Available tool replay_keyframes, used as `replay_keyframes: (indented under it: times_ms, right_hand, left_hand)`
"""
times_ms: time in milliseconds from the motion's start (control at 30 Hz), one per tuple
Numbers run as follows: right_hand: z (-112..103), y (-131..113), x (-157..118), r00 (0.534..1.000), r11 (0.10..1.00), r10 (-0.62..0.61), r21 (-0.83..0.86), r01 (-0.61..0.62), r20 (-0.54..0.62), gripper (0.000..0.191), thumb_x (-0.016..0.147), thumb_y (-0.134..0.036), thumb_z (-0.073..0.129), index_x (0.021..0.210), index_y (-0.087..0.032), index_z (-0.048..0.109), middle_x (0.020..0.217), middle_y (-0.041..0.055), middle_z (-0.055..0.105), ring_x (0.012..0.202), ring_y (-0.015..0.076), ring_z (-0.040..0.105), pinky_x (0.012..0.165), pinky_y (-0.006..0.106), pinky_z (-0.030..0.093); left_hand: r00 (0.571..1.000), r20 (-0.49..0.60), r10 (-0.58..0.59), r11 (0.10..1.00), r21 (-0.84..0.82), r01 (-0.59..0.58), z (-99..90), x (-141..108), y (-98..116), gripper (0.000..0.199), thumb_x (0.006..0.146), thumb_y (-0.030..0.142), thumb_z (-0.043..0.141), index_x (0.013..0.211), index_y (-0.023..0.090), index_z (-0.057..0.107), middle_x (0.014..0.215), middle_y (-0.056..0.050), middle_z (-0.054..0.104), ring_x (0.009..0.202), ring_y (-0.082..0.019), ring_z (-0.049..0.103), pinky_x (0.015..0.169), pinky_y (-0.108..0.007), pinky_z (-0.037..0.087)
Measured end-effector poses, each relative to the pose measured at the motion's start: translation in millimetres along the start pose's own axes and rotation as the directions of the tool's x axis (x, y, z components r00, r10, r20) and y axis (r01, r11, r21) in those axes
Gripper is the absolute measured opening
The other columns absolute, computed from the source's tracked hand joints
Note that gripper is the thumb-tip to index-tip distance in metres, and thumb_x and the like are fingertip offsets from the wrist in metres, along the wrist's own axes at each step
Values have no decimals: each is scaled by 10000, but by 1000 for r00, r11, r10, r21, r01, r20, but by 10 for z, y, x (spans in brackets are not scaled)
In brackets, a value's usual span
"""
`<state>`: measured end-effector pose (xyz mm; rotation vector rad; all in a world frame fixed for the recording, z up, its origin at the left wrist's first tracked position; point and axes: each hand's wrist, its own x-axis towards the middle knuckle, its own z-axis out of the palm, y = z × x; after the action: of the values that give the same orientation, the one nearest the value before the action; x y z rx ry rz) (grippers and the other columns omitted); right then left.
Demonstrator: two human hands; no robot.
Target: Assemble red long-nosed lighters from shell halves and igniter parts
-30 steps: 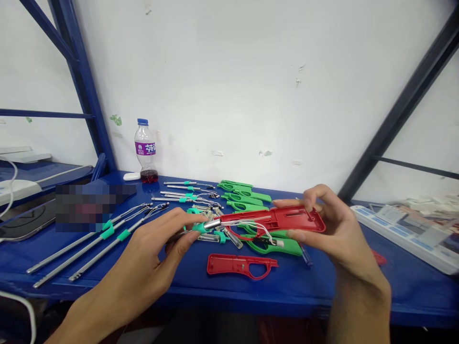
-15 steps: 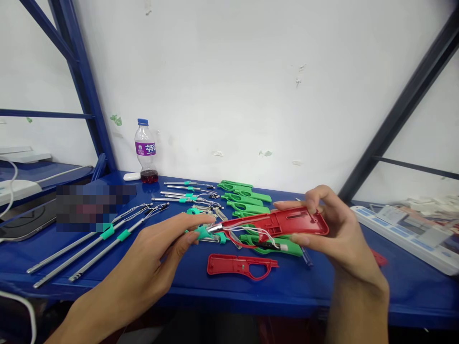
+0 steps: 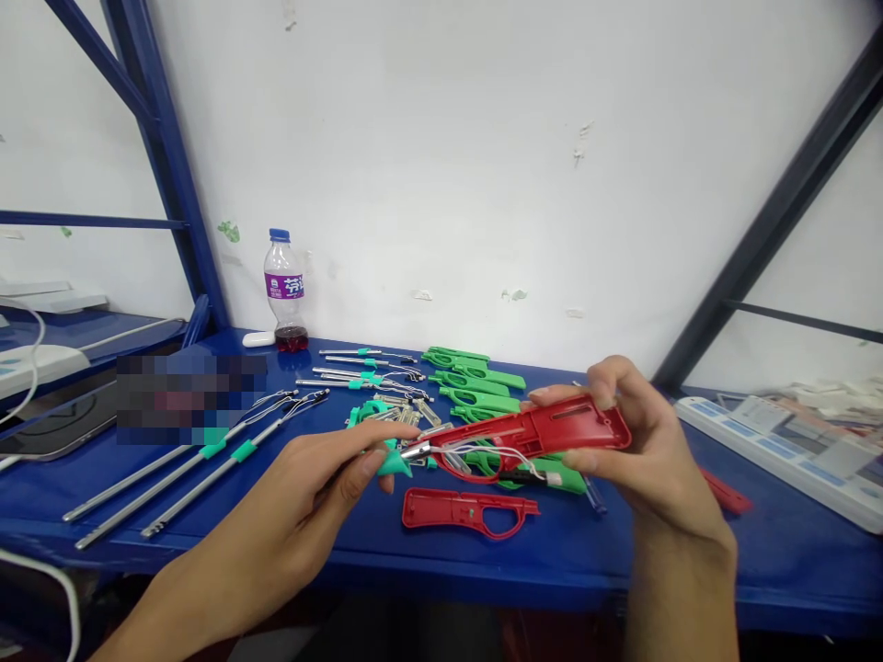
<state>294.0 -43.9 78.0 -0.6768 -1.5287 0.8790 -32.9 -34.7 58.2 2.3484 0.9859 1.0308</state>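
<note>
My right hand [image 3: 641,450] grips the wide end of a red lighter handle shell [image 3: 586,425], its hollow inner side facing me. The fingers of my left hand [image 3: 324,478] pinch a metal lighter tube [image 3: 417,450] near its teal collar [image 3: 395,462]. The tube's end lies at the shell's narrow end; whether it is seated there I cannot tell. White wires [image 3: 511,452] run from the tube across the shell to a black part with a white tip [image 3: 534,476], hanging below the shell's edge. Another red shell half [image 3: 445,513] lies on the table below.
Green handle shells [image 3: 475,379] lie in a column behind my hands. Metal tubes with teal collars [image 3: 186,478] rest at left, others at the back. Small metal parts [image 3: 407,414] are piled mid-table. A bottle [image 3: 286,294] stands at back left, a power strip [image 3: 786,464] at right.
My left hand has shifted slightly right with the tube, its end now closer against the red shell. The right hand has tilted the shell a little. The view has moved slightly.
</note>
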Motion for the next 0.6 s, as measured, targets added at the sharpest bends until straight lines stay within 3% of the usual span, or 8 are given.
replay_keyframes:
  times_ms: [167, 367, 467, 600]
  right_hand:
    - [12, 13, 3, 998, 999, 47, 6, -48, 49, 483, 780, -152, 958, 950, -304, 532, 1125, 25, 851, 1064, 288, 834, 820, 329, 711]
    - [-19, 21, 5, 999, 998, 40, 38, -41, 35, 495, 763, -163, 973, 936, -293, 527, 1090, 28, 857, 1089, 302, 829, 814, 311, 707]
    - [-34, 35, 19, 999, 998, 39, 52, -40, 34, 500, 759, -177, 978, 943, -295, 528, 1104, 18, 859, 1076, 286, 834, 815, 299, 702]
    - [-55, 57, 31, 998, 998, 43, 50, -45, 42, 513, 754, -214, 984, 944, -299, 515, 1098, 20, 863, 1084, 295, 830, 844, 338, 700]
  left_hand:
    - [995, 53, -83, 997, 11, 83, 4, -11, -40, 313, 1119, 419, 491, 1309, 332, 724, 1011, 23, 798, 870, -154, 746, 840, -209, 571]
    - [978, 109, -176, 976, -109, 188, 19, 1, -72, 379, 1106, 507, 480, 1309, 327, 744, 1162, -19, 796, 957, -199, 758, 843, -247, 602]
    - [972, 115, -202, 969, -117, 216, 29, -3, -88, 411, 1106, 530, 477, 1320, 307, 748, 1087, -33, 798, 925, -198, 748, 790, -236, 595]
    - [972, 113, -207, 968, -118, 220, 34, 21, -62, 430, 1101, 556, 485, 1280, 289, 771, 906, -29, 762, 768, -175, 676, 604, -203, 525]
